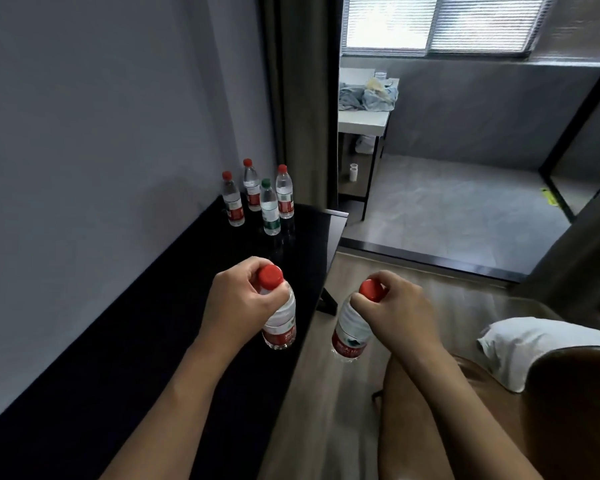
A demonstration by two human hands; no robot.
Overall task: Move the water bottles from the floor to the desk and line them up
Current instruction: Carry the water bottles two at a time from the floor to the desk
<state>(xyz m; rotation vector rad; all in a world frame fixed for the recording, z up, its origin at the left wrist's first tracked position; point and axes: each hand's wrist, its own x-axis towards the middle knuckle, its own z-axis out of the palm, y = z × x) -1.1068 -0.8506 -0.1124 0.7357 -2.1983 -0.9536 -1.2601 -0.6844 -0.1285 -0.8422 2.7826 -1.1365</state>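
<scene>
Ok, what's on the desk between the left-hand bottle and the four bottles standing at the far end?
Nothing: in the head view, the black desk is bare between the bottle that the left hand grips and the four standing bottles.

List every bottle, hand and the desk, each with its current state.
left hand: grips a red-capped bottle by the neck
left bottle: capped, upright, held over the desk
right hand: grips a red-capped bottle by the neck
right bottle: capped, tilted, held past the desk edge, above the floor
four bottles: capped, standing upright at the desk's far end, clustered; one has a green cap
desk: dark, glossy, bears the four bottles
</scene>
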